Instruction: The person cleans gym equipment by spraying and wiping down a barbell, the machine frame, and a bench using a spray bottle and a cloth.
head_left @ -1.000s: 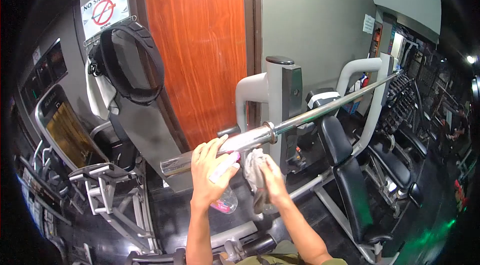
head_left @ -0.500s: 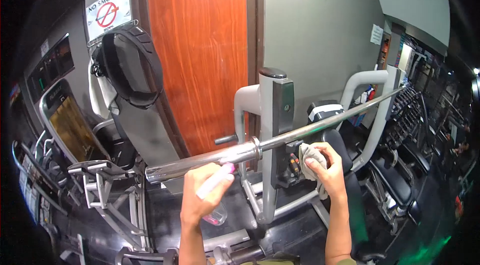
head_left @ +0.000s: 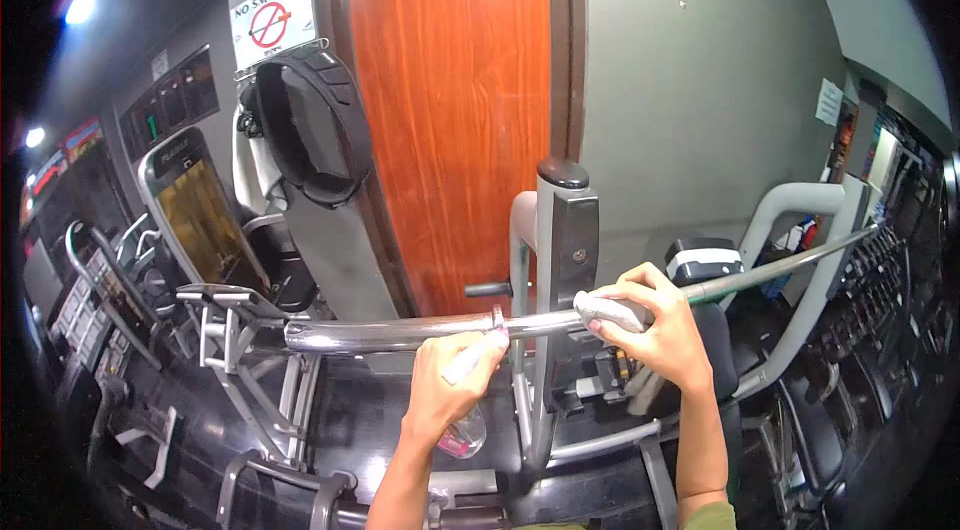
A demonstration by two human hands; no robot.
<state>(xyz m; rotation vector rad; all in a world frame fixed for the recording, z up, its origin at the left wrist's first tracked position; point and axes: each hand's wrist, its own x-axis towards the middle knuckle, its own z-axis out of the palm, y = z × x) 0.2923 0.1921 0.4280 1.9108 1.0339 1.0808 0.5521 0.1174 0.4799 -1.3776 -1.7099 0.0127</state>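
Observation:
A steel barbell [head_left: 390, 335] lies across the view, its thick sleeve at the left and its thin shaft running off to the right. My left hand [head_left: 445, 385] is closed around the white neck of a spray bottle [head_left: 463, 437]. The clear bottle body with a pink tint hangs below that hand, and the nozzle is close to the sleeve collar. My right hand [head_left: 665, 330] grips a grey cloth [head_left: 612, 311], which is pressed against the shaft just right of the upright post. The fingers hide part of the cloth and shaft.
A grey machine frame with an upright post [head_left: 567, 260] stands behind the bar. A black lifting belt [head_left: 312, 130] hangs on the left wall beside a wooden door [head_left: 450, 120]. Dumbbell racks [head_left: 870, 275] and benches stand at the right, exercise machines at the left.
My right hand has brought the cloth up from below the shaft onto it. My left hand has moved right to the sleeve collar with the spray bottle. The view has shifted left.

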